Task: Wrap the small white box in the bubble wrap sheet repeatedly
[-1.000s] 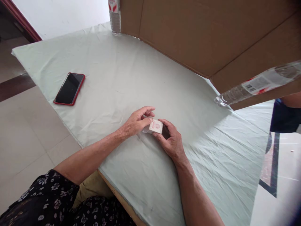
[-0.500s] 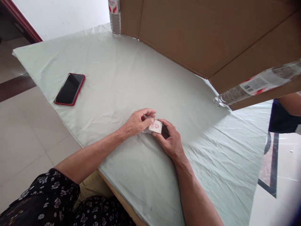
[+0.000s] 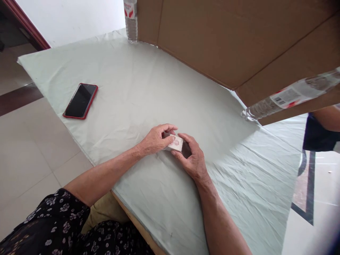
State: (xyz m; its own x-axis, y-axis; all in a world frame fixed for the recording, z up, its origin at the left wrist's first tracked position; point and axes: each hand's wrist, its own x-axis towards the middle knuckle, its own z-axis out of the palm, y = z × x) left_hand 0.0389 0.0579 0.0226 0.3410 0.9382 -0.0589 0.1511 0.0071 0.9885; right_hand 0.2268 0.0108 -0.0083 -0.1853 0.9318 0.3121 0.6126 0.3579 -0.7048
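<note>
A small white block-like item (image 3: 177, 143) with reddish marks on its top lies between both hands, low on the pale green cloth (image 3: 119, 92). My right hand (image 3: 193, 156) grips its right side, thumb at the near edge and fingers at the far edge. From the left, my left hand (image 3: 159, 138) holds it too, with the thumb on its top; the other fingers curl beyond it. The item's left end is partly hidden by the left hand.
A phone in a red case (image 3: 80, 101) lies at the left. Beyond the hands stands a large cardboard panel (image 3: 202, 39), with one plastic bottle (image 3: 131, 21) at its left edge and another bottle (image 3: 287, 95) at its right. A person's arm (image 3: 328, 118) shows at the far right.
The left thumb has slid slightly right over the top of the white item. The right hand is nearly unchanged, and the view has shifted a little.
</note>
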